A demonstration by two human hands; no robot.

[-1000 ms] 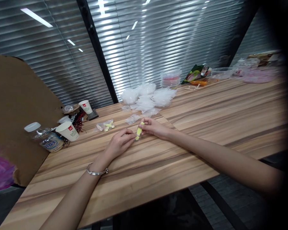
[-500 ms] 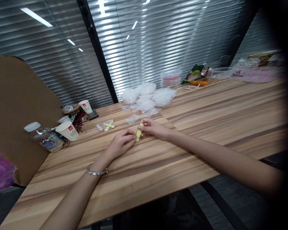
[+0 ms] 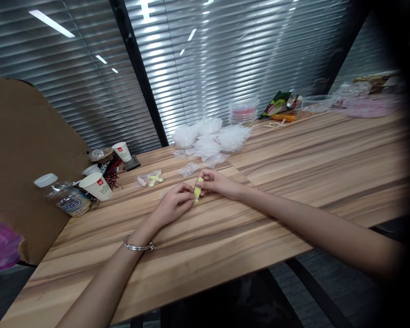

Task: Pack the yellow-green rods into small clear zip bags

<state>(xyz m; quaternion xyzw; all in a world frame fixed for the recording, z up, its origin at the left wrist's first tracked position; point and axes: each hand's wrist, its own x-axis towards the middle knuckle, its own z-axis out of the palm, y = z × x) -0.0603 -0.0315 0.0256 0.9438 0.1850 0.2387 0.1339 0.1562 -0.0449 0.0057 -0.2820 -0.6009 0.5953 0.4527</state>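
A small yellow strip-like piece (image 3: 197, 191) is held upright just above the wooden table (image 3: 205, 246). I pinch its upper part between the thumb and fingers of my right hand (image 3: 214, 183). My left hand (image 3: 176, 200), with a silver bracelet at its wrist, has its bent fingers closed at the piece's lower left side. Exactly how those fingertips grip is hard to make out. To the left lie small clear bags with yellow pieces (image 3: 155, 179) and with pale pink pieces (image 3: 141, 181). A flat clear bag (image 3: 188, 170) rests just beyond my hands.
Piles of clear plastic bags (image 3: 208, 136) lie at the back, near stacked round tubs (image 3: 243, 110). At the left are a paper cup (image 3: 96, 186), another paper cup (image 3: 122, 151), a plastic bottle (image 3: 70, 200) and a cardboard sheet (image 3: 23, 150). Blinds (image 3: 246, 54) stand behind the table.
The yellow piece has shifted and tilted very slightly between my fingers. Both hands stay in almost the same place.
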